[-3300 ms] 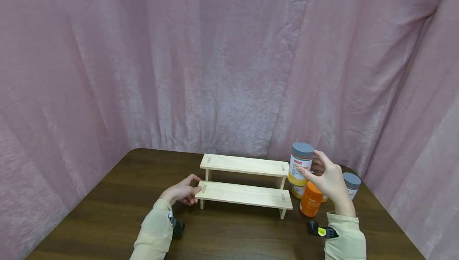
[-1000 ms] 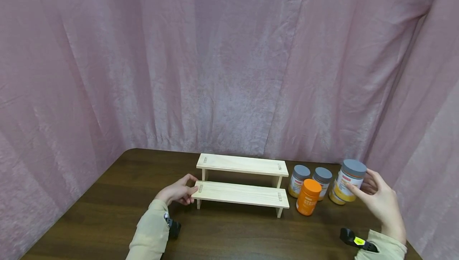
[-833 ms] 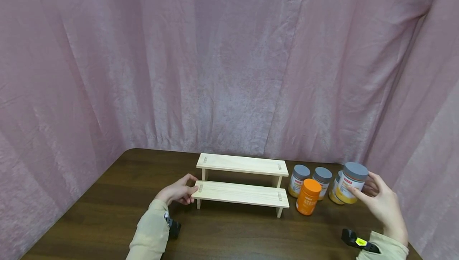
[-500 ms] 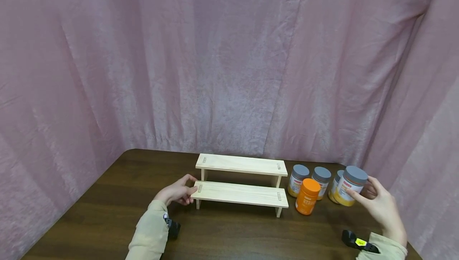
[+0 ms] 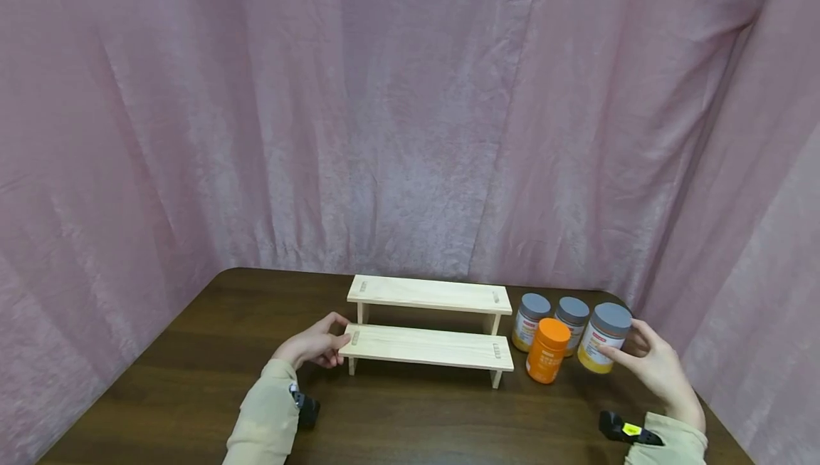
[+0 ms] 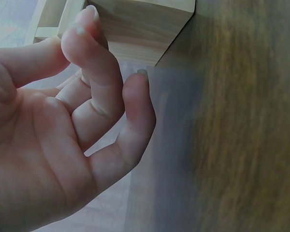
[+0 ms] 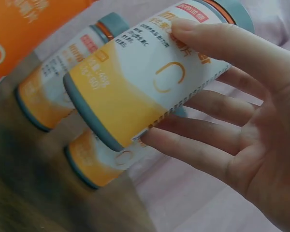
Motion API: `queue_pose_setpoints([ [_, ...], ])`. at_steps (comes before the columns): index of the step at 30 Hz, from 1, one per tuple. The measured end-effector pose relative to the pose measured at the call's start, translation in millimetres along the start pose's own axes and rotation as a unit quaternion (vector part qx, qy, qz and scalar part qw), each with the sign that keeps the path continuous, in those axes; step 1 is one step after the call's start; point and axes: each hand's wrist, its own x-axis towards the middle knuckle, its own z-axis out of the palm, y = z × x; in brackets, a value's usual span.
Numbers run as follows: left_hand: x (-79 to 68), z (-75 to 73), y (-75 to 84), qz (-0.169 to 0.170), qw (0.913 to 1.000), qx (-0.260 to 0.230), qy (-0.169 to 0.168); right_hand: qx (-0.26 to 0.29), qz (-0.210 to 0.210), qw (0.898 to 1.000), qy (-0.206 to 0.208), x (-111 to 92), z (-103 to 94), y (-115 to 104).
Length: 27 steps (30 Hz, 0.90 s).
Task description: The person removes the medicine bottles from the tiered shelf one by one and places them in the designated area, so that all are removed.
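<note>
In the head view, my right hand [image 5: 653, 372] grips a vitamin C bottle [image 5: 602, 340] with a grey lid and a white-and-yellow label. Thumb in front and fingers round its far side, it holds the bottle at the right of the group. The right wrist view shows the label of this bottle [image 7: 140, 72] close up, leaning in that view. My left hand [image 5: 314, 344] holds the left end of the lower board of a two-step wooden stand [image 5: 426, 346]. In the left wrist view, thumb and curled fingers [image 6: 94, 53] meet at the pale wood [image 6: 140, 24].
Beside the stand's right end are two grey-lidded bottles, one near the upper board [image 5: 529, 322] and one behind [image 5: 572, 315]. An orange bottle [image 5: 548, 352] stands in front of them. Another similar bottle [image 7: 108, 159] shows beneath the held one. A pink curtain [image 5: 410, 116] hangs behind the dark table [image 5: 410, 422].
My right hand has carried the bottle from over the orange bottle to the right, then lower and back leftward, covering another bottle. My left hand stays on the stand.
</note>
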Motion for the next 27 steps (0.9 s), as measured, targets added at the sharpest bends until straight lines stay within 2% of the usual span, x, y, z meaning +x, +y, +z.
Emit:
queue_pose_setpoints([
  [8,-2.2,-3.1,1.9,0.003,1.0,0.006,-0.003,0.036,-0.001,0.997,-0.067,4.9,10.6,2.3],
  [12,-2.7,-5.9,3.1,0.003,0.9999,0.01,-0.005,0.038,-0.005,0.996,-0.085,8.0,15.5,4.8],
  [22,-1.6,-4.8,4.2,0.001,0.9999,0.01,-0.01,-0.004,-0.002,0.995,-0.099,5.2,18.6,15.0],
  [27,-0.3,-1.9,2.9,0.0,0.9999,0.009,-0.014,0.056,0.003,0.994,-0.099,3.4,24.0,22.7],
])
